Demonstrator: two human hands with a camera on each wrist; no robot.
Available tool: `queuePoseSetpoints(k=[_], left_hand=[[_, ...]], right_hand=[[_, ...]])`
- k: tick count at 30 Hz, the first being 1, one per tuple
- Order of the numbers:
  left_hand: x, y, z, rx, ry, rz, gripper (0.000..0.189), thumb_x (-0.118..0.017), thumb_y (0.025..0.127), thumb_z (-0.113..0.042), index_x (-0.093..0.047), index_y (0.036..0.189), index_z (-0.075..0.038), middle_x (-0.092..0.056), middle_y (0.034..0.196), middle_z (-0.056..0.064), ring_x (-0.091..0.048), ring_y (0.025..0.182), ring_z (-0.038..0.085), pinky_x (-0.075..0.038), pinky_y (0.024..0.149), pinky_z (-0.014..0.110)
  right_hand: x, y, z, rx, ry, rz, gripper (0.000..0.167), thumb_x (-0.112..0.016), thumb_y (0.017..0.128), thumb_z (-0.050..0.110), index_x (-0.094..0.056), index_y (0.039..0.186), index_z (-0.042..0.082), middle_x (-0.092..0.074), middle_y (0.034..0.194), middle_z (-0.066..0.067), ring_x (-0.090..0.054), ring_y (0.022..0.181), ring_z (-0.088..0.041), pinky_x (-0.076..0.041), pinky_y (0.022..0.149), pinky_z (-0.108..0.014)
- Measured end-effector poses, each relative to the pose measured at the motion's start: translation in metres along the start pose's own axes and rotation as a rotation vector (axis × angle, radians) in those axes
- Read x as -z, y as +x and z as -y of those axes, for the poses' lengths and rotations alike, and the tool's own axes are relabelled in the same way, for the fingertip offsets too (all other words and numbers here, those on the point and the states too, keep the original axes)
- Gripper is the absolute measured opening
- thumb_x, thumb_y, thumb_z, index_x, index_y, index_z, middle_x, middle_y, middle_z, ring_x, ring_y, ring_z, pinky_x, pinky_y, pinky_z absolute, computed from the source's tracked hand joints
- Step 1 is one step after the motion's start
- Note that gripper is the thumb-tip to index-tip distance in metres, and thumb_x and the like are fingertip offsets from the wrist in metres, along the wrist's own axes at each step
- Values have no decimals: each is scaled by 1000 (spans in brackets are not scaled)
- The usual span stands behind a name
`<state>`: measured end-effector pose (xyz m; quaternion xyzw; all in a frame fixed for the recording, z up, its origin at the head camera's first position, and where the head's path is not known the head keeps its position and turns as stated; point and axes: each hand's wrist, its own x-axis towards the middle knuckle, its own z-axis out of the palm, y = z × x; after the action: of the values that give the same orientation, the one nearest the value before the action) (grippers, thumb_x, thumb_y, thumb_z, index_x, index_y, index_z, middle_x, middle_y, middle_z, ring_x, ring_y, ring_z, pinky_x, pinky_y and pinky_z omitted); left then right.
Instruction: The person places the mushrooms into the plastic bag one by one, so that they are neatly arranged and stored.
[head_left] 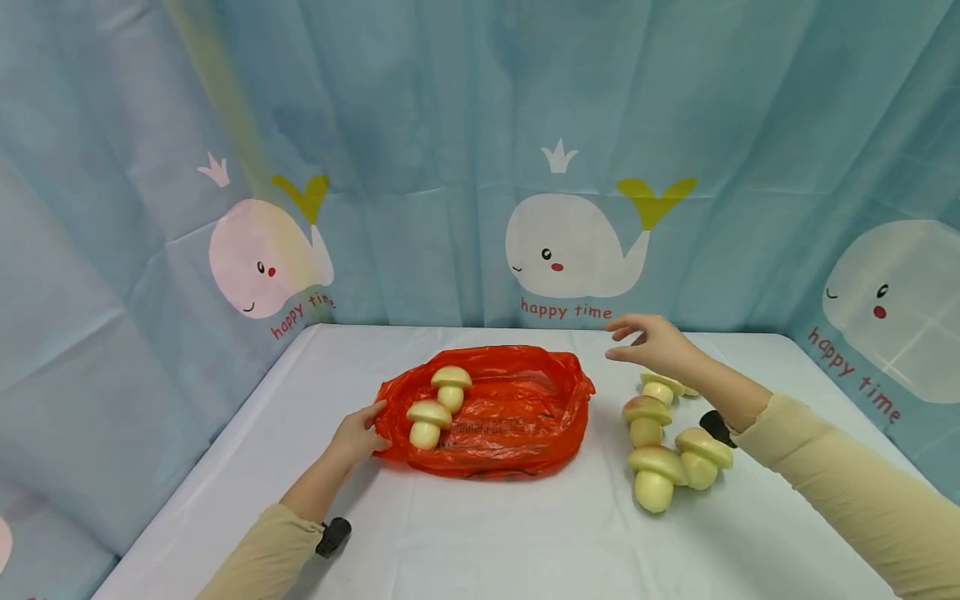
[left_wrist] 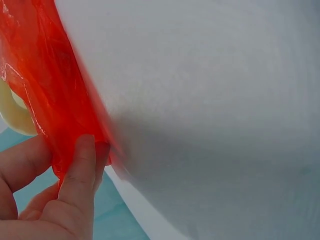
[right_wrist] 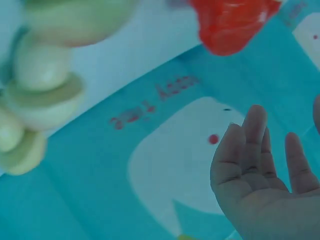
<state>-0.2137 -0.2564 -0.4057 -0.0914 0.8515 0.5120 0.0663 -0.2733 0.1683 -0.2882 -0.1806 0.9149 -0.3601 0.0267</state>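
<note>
I see an open red plastic bag (head_left: 517, 400), two pale mushrooms (head_left: 451, 392) inside left, blush-tinged mushrooms (head_left: 655, 479) clustered rightward.

Table (head_left: 480, 542) white, faintly creased. On it, approx. mid & sl. L: 1 red plastic bag (head_left: 517, 392), mouth open upward, sides low & crumpled. To R, apart fr. bag: min. 5 mushrooms (head_left: 655, 479), pale yellow-green caps, cream stems, bunched; nearest 2 side by side, others behind, rearmost partly hidden.
</note>
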Motion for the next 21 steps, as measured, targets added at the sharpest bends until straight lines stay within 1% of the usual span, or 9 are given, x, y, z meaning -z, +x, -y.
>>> queuePoseSetpoints(k=[3, 6, 8, 12, 17, 21], left_hand=[[-1, 0, 0, -22, -5, -5, 70, -57, 80, 16, -34, 146, 8, -32, 145, 36, -30, 133, 49, -55, 83, 37], [-1, -1, 0, -38, -14, -7, 70, -57, 79, 16, -34, 145, 9, -34, 144, 36, -33, 133, 47, -55, 78, 33], [-1, -1, -1, -36, -13, -6, 70, -58, 79, 16, -34, 145, 9, -34, 145, 35, -32, 133, 46, -55, 80, 33], [-1, -1, -2, -23, -8, -1, 70, -58, 81, 15, -34, 146, 8, -32, 146, 35, -30, 134, 47, -54, 85, 38], [-1, -1, -2, -15, -4, 0, 69, -57, 81, 15, -33, 146, 8, -31, 146, 35, -29, 134, 48, -53, 88, 41], [-1, -1, -1, -14, -5, 2, 69, -57, 81, 15, -34, 146, 8, -31, 146, 35, -28, 136, 48, -53, 87, 39]], right_hand=[[7, -7, -13, -14, -13, -9, 46, -69, 90, 19, -56, 128, -3, -58, 121, -26, -60, 96, -32, -53, 77, -37], [13, -12, -27, -24, -9, -14, 48, -68, 91, 21, -55, 131, -3, -55, 125, -27, -60, 103, -35, -53, 80, -39], [17, -15, -35, -30, -7, -15, 50, -67, 92, 22, -53, 133, -4, -53, 128, -28, -57, 108, -38, -52, 83, -42], [24, -20, -46, -45, -25, -15, 54, -66, 93, 27, -51, 135, -3, -50, 133, -27, -50, 118, -42, -49, 88, -49], [34, -24, -57, -33, -59, -18, 56, -64, 94, 28, -48, 137, -4, -48, 137, -28, -45, 122, -45, -45, 90, -56], [40, -24, -68, -23, -57, -7, 59, -64, 95, 29, -45, 140, -4, -42, 141, -30, -40, 126, -47, -43, 92, -60]])
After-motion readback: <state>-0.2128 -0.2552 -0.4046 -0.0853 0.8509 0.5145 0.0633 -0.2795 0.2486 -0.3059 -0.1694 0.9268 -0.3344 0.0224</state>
